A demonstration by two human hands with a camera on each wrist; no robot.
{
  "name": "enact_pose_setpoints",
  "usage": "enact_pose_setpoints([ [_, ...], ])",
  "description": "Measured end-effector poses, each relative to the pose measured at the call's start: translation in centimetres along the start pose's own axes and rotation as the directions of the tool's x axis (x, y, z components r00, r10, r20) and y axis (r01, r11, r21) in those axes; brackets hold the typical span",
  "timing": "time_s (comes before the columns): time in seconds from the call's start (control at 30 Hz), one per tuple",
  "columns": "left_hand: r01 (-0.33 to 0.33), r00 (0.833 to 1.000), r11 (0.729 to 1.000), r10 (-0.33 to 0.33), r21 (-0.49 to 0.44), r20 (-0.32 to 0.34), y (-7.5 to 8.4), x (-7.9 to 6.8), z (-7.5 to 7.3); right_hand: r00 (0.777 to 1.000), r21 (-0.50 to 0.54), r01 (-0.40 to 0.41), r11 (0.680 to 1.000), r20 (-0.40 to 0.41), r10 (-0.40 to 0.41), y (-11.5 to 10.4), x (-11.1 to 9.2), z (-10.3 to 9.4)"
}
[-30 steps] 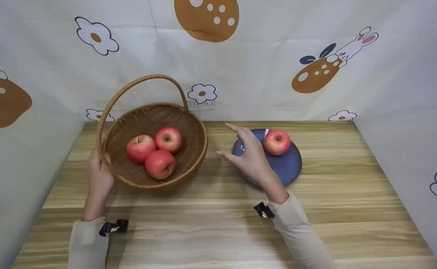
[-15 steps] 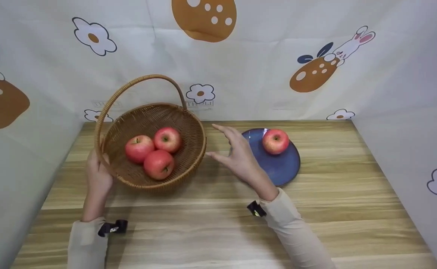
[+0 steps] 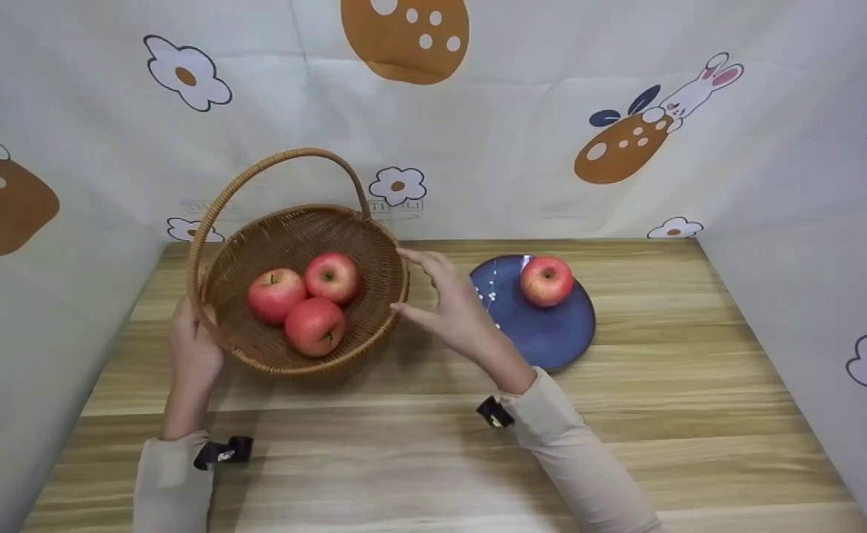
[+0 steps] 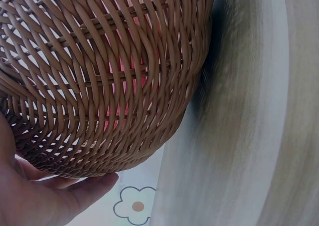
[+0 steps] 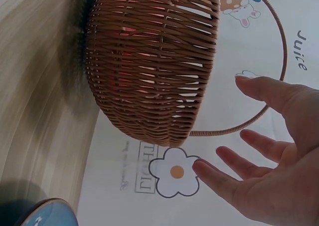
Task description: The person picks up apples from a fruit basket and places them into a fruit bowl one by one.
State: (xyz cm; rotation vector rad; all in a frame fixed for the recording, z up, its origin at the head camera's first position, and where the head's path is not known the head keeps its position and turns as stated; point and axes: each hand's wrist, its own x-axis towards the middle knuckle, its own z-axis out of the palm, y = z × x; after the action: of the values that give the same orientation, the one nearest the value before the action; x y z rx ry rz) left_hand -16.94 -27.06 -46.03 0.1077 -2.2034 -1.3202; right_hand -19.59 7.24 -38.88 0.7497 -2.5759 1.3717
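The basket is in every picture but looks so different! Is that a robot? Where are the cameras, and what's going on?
No robot, just a person! One picture comes from a camera worn on the head, looking forward and down. The other two come from small black cameras, one on each wrist, so they see the basket close up from its sides. The left hand holds the basket, which has three apples inside. The right hand is open by the basket's other side, holding nothing. On the table sits a plate with one more apple.
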Motion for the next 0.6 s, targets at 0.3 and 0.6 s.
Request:
enact_pose_setpoints([
  [0.3,0.005,1.0,1.0,-0.005,-0.006,-0.008,0.0,0.0,0.0,0.999,0.039,-0.018,0.999,0.046,0.017,-0.2,0.9,0.8],
  [0.6,-0.015,1.0,1.0,0.015,-0.017,-0.008,-0.1,0.1,0.0,0.998,0.001,0.014,1.0,0.063,-0.014,-0.6,2.0,1.6],
])
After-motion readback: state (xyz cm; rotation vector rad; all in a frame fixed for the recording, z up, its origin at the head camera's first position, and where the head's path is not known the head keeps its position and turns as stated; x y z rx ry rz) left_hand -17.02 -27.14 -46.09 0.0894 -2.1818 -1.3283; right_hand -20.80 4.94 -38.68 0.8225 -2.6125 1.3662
